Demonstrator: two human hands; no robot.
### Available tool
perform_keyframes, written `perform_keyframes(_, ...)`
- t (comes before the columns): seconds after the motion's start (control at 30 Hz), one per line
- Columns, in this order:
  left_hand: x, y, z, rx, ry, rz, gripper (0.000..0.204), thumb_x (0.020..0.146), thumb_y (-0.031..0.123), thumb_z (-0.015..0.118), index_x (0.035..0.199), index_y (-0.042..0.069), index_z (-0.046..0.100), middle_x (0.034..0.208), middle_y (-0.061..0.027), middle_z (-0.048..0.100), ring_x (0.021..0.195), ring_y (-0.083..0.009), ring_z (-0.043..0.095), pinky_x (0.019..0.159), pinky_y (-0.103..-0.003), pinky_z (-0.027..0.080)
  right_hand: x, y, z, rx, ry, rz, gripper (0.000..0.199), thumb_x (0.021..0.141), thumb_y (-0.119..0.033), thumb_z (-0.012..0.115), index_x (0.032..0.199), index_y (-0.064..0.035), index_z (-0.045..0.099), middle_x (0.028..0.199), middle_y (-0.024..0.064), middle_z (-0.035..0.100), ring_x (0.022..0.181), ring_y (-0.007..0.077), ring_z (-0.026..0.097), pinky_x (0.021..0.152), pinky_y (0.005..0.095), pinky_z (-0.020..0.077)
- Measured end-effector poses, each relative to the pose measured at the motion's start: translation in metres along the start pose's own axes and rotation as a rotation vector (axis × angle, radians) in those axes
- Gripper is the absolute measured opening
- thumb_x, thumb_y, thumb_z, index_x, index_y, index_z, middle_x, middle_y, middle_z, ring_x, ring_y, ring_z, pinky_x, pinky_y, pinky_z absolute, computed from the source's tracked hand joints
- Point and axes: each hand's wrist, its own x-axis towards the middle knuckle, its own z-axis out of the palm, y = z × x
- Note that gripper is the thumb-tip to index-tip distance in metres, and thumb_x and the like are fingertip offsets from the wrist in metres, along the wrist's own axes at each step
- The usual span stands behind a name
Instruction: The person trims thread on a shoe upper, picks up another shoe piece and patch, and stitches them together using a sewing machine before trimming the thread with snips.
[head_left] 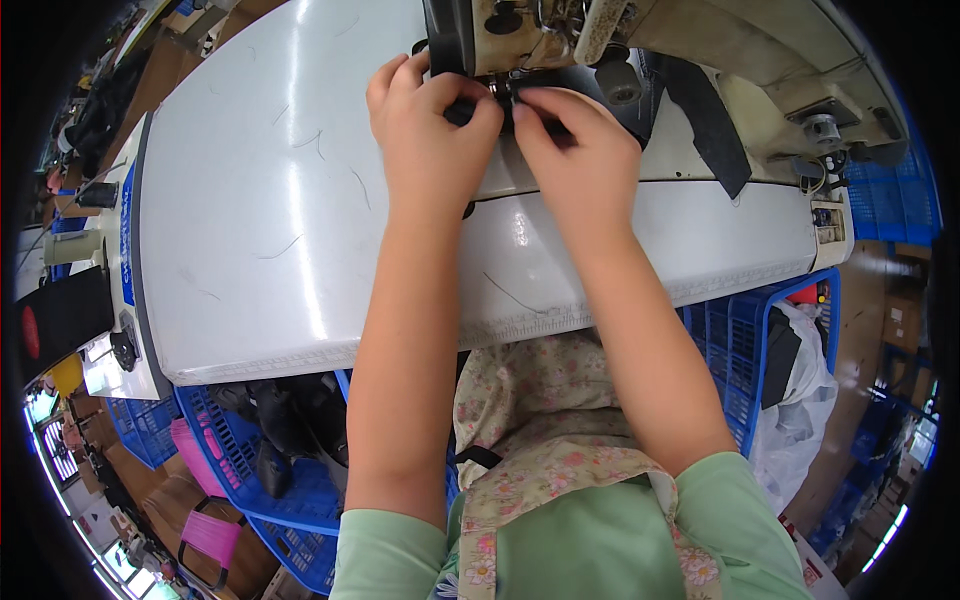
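My left hand [430,135] and my right hand [575,150] meet at the needle area of a worn cream sewing machine [700,40] at the top of the view. Both pinch a small black piece [503,92] between thumb and fingertips, right under the machine head. Most of that piece is hidden by my fingers. A black strap [712,125] hangs over the machine bed to the right of my right hand. The white sewing table [260,200] spreads out below and to the left of my hands.
Blue plastic crates [250,470] with black pieces stand under the table's front edge at left. Another blue crate [750,340] with a white bag [800,400] sits at right. A pink strap [210,535] lies at the lower left. A control box [830,225] is at the table's right end.
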Motion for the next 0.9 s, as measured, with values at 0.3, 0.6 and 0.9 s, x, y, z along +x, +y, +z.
perform_keyframes(0.3,0.008,-0.007,-0.028,-0.519,-0.377,-0.227,0.012,0.067,0.013,0.072,0.079,0.009,0.073,0.135,-0.0172,0.050,0.134,-0.0317,0.035,0.104,-0.040,0.037,-0.001,-0.006,-0.018,-0.065,-0.011,-0.251,0.013,0.072,-0.003,0.064,0.084,-0.0061,0.066,0.086,0.0069,0.066,0.081,0.0276,0.062,0.071,0.0369,0.0520)
perform_keyframes(0.6,0.007,-0.008,-0.034,-0.686,-0.416,-0.268,0.017,0.060,0.010,0.071,0.077,0.009,0.074,0.140,-0.0220,0.046,0.138,-0.0338,0.030,0.108,-0.041,0.030,0.002,-0.015,-0.019,0.057,-0.442,-0.195,0.041,0.070,-0.003,0.059,0.111,-0.0101,0.058,0.104,0.0081,0.064,0.082,0.0292,0.065,0.069,0.0389,0.0532)
perform_keyframes(0.9,0.007,-0.005,-0.035,-0.499,-0.417,-0.123,0.019,0.062,0.009,0.071,0.080,0.011,0.075,0.141,-0.0230,0.045,0.139,-0.0363,0.027,0.110,-0.044,0.028,-0.006,-0.021,-0.033,-0.079,-0.365,0.022,0.013,0.079,-0.016,0.067,0.088,-0.0075,0.063,0.071,0.0098,0.064,0.068,0.0299,0.064,0.060,0.0376,0.0503)
